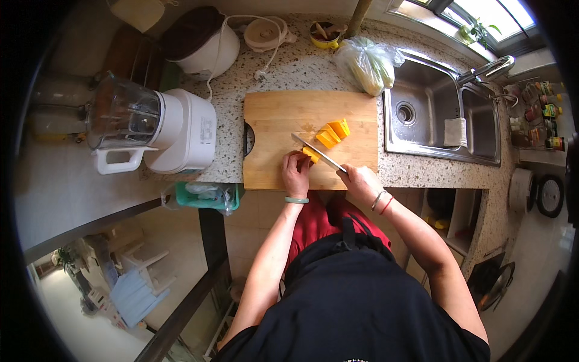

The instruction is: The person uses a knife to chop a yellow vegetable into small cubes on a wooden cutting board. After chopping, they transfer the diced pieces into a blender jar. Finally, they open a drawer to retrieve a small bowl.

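Note:
A wooden cutting board (271, 114) lies on the speckled counter in front of me. My right hand (360, 183) is closed round the handle of a kitchen knife (322, 155), whose blade slants up and left across the board. Bent fingers of my left hand (295, 172) hold down a small orange chunk, pumpkin by its look (311, 154), right against the blade. Beyond the knife, thicker cut pumpkin pieces (329, 136) rest together on the board. How far the blade has gone into the held chunk is hard to see.
Left of the board stands a white blender (187, 130) with a clear jug. A white rice cooker (208, 51) is behind it. A plastic bag of greens (371, 63) sits by the steel sink (416, 90). Below the counter's left edge hangs a green bin (208, 196).

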